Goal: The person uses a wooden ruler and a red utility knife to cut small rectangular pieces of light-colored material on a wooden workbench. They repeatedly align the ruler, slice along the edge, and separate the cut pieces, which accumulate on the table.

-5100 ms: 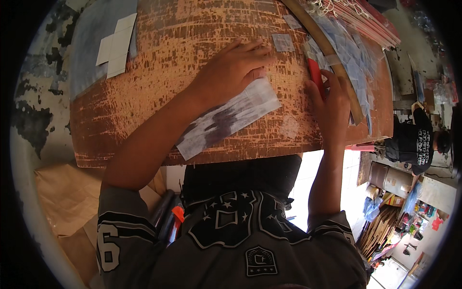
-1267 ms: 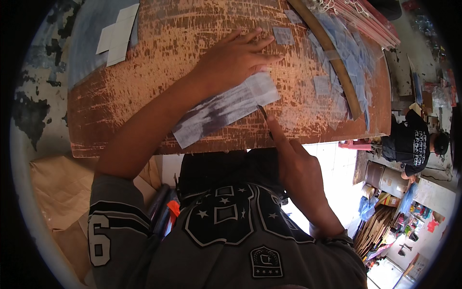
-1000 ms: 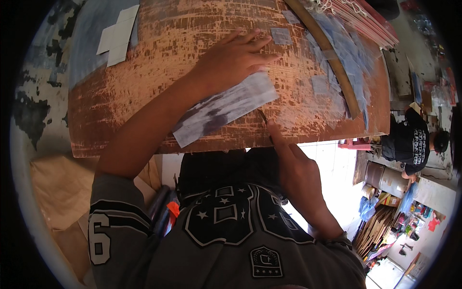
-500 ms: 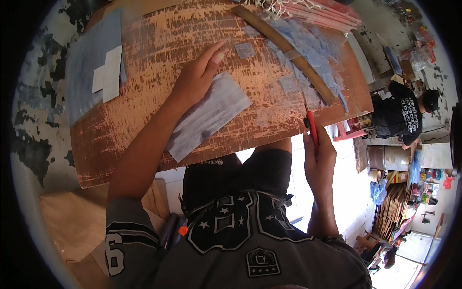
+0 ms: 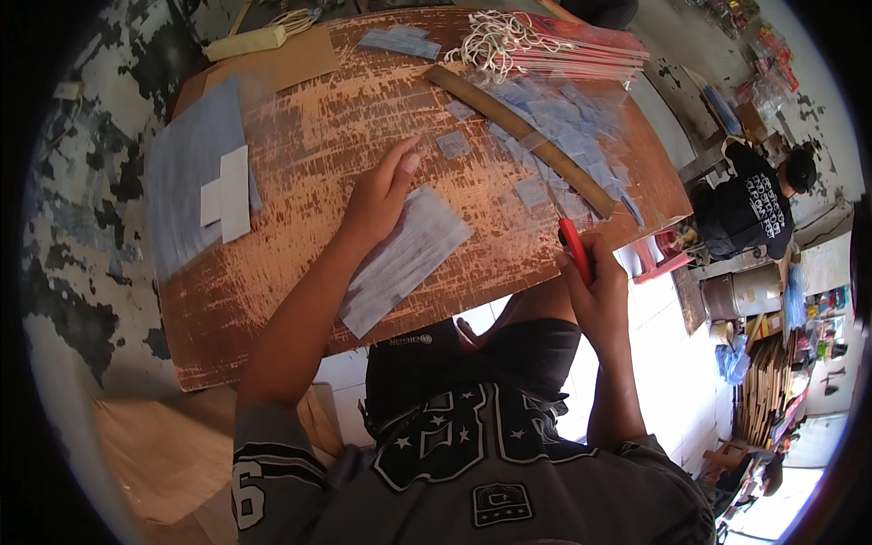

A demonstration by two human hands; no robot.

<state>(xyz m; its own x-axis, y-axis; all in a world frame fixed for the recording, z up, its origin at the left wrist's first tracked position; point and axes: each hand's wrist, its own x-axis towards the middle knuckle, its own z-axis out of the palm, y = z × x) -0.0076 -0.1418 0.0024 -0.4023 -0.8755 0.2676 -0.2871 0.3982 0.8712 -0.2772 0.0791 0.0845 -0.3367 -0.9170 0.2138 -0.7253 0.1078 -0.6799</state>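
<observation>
R hand (image 5: 599, 286) shifted right w/ red cutter (image 5: 574, 247) — sheet (image 5: 409, 259) grey, streaky, rect.

A left hand (image 5: 380, 195), nothing in its grasp, lies with loosely extended fingers at the upper left edge of a greyish, translucent rectangular plastic sheet (image 5: 409, 259) on a scratched, orange-brown wooden tabletop (image 5: 295, 173). Near the tabletop's front edge, the right hand (image 5: 601, 289) grips a red-handled cutter with a thin blade (image 5: 575, 247), pointing away from the body. A long, flat brown wooden strip (image 5: 513, 125) slants beside a heap of bluish clear plastic squares (image 5: 568, 113). Beyond lie pink-red sheets with white strings (image 5: 586, 59). At left, white card pieces (image 5: 234, 195) overlap a large blue-grey sheet (image 5: 186, 191).
</observation>
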